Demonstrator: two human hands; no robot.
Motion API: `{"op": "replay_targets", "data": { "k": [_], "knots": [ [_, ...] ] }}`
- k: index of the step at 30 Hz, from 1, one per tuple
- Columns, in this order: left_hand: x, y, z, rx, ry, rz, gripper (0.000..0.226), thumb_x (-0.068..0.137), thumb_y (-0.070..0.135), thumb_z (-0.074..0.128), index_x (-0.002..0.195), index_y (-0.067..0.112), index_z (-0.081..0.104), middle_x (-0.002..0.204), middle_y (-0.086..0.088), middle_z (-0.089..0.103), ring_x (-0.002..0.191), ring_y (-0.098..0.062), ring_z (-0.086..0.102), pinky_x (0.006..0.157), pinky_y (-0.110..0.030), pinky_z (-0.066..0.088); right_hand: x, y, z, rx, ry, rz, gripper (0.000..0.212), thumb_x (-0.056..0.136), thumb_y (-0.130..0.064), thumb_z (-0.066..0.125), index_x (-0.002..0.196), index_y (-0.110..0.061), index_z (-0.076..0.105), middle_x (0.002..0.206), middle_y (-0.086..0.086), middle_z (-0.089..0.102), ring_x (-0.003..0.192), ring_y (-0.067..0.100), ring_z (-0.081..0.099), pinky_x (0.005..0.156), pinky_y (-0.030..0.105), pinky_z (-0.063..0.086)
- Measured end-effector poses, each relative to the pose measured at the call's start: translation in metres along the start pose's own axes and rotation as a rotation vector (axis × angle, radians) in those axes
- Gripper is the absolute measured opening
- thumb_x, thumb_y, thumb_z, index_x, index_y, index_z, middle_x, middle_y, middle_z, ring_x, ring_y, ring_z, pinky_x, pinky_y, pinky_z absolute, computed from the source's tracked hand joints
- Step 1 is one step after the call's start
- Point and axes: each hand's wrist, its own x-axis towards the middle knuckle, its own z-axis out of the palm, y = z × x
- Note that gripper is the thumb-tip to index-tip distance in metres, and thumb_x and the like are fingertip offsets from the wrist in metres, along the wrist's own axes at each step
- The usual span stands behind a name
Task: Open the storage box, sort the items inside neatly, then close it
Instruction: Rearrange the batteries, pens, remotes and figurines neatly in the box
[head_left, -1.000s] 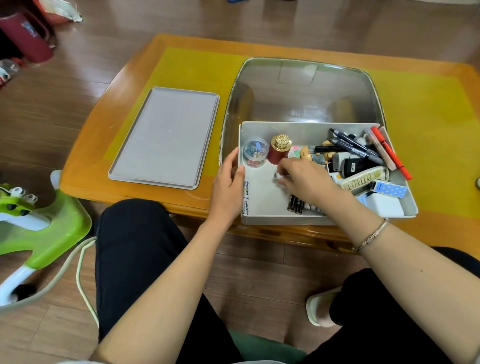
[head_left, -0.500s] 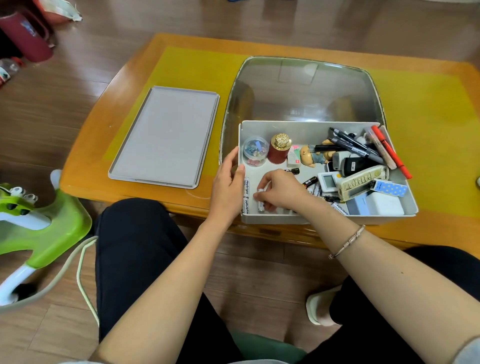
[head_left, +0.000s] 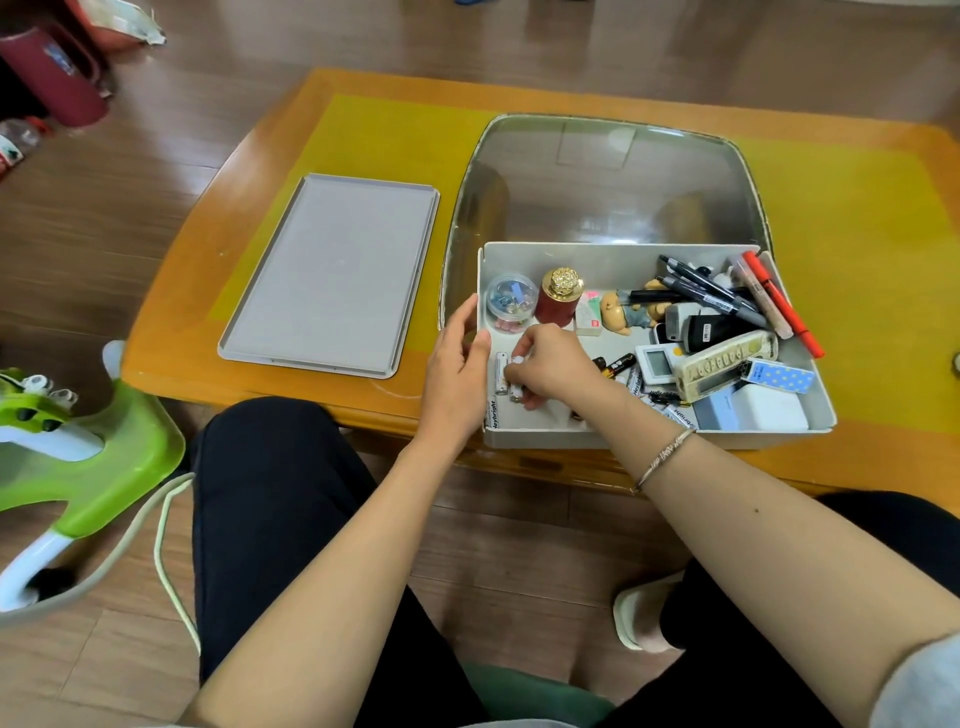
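The grey storage box (head_left: 613, 260) stands open at the table's front edge. Its flat grey lid (head_left: 332, 275) lies to the left. My left hand (head_left: 457, 364) grips the box's left wall, thumb over the rim. My right hand (head_left: 550, 366) is inside the box at its left front corner, fingertips pinching a white battery (head_left: 517, 387) beside another battery (head_left: 501, 371). More batteries (head_left: 621, 364) lie behind my wrist. A clear jar of clips (head_left: 511, 301) and a red bottle with a gold cap (head_left: 558, 301) stand at the back left. Pens (head_left: 717, 291), remotes (head_left: 727, 358) and a small figurine (head_left: 623, 312) fill the right half.
The box sits partly on a glass panel (head_left: 608, 182) set in the orange wooden table (head_left: 218, 291). A green and white appliance (head_left: 78, 457) with a cable stands on the floor at the left. A dark red container (head_left: 52, 78) is at the far left.
My right hand moved from the middle of the box to its left front corner, carrying a battery there. My left hand stayed on the box's left wall.
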Motion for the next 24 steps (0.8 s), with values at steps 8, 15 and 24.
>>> {"op": "replay_targets", "data": {
  "k": [8, 15, 24],
  "knots": [
    [0.000, -0.001, 0.000, 0.014, 0.001, -0.009, 0.042, 0.102, 0.024, 0.042, 0.144, 0.028, 0.038, 0.144, 0.004, 0.045, 0.131, -0.009, 0.043, 0.105, -0.038, 0.044, -0.002, 0.001, 0.002, -0.084, -0.065, -0.162, 0.030, 0.092, -0.020, 0.059, 0.122, -0.015, 0.059, 0.065, 0.005, 0.062, 0.046, 0.019, 0.063, 0.052, 0.035, 0.058],
    [0.000, -0.001, 0.000, 0.013, -0.002, -0.008, 0.042, 0.102, 0.024, 0.041, 0.144, 0.027, 0.038, 0.145, 0.003, 0.045, 0.131, -0.010, 0.043, 0.105, -0.039, 0.044, 0.003, -0.007, 0.008, -0.235, -0.008, -0.151, 0.025, 0.082, -0.030, 0.069, 0.100, -0.020, 0.056, 0.080, 0.007, 0.064, 0.052, 0.015, 0.064, 0.039, 0.019, 0.040],
    [0.001, -0.001, -0.001, -0.010, -0.009, -0.018, 0.042, 0.102, 0.023, 0.043, 0.144, 0.026, 0.038, 0.143, 0.002, 0.047, 0.128, -0.011, 0.046, 0.101, -0.041, 0.048, -0.004, -0.001, -0.011, -0.149, -0.097, 0.010, 0.023, 0.078, -0.011, 0.070, 0.097, -0.013, 0.058, 0.076, 0.010, 0.066, 0.058, 0.031, 0.069, 0.056, 0.043, 0.059]
  ]
}}
